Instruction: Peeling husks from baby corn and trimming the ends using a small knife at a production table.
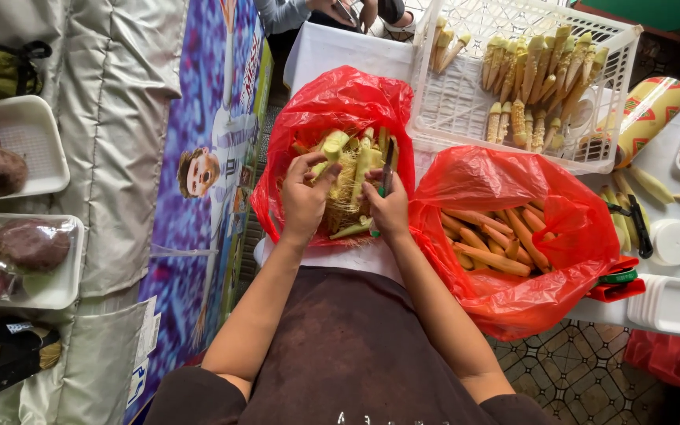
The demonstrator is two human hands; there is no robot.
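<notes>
Red bag (308,110) of husks sat centre; left hand (304,197) gripped a baby corn (332,145). Right hand (389,208) closed round a small knife (388,169).

White desk (340,47) at upper centre carries two red bags (332,102) (513,181), white basket (450,102), white lid (673,242) at right.

The knife (388,175) in the right hand (389,211) is mostly hidden by fingers. The lower part of the husk bag (340,102) sits behind both hands. Another person's hands (348,11) are cut off by the top edge.
</notes>
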